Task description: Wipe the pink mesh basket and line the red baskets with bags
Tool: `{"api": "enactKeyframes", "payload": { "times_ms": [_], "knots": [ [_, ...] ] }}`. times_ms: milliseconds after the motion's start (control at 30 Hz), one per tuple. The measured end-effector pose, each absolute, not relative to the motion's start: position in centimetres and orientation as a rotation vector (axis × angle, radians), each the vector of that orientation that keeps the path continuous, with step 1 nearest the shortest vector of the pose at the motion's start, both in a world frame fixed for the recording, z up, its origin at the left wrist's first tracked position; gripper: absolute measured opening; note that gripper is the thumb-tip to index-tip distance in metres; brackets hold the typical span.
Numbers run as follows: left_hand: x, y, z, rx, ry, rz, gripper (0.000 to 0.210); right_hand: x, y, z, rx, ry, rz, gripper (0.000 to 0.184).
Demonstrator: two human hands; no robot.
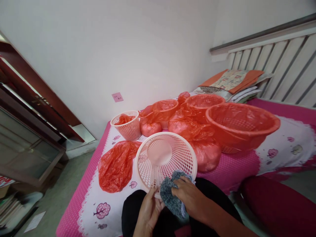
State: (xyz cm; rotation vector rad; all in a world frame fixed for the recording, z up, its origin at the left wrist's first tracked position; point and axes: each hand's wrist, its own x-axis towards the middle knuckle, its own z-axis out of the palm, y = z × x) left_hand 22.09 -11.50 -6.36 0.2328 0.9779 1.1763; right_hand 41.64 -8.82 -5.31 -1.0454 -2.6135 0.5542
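A white plastic mesh basket (192, 149) lies tipped with its wide mouth toward me, its near rim just above my lap. My left hand (151, 210) grips that near rim, thumb on the inner side. In my right hand (184, 194) is a bunched grey-green cleaning cloth (170, 197), pressed against the rim and lower inside wall. Part of the cloth hangs below the rim. To the left of the basket a crumpled red plastic bag (116, 168) rests on the white printed cloth.
Behind stands a small white basket (128, 128) with red plastic inside. Several red-lined baskets, including a large one (243, 121), and filled red bags (206, 154) crowd the right. Folded textiles (232, 80) lie by the radiator (278, 65). A dark red seat (278, 204) is at lower right.
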Motion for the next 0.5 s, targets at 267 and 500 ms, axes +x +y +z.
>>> {"api": "enactKeyframes", "payload": {
  "times_ms": [267,500],
  "knots": [
    [22.7,-11.0,-7.7,0.247,0.959,1.298,0.011,40.7,-8.3,-8.0,-0.98,-2.481,0.315,0.017],
    [24.3,-11.0,-10.0,0.05,0.721,1.19,0.02,40.4,-7.9,-8.2,-0.838,-2.378,0.307,0.013]
  ]
}}
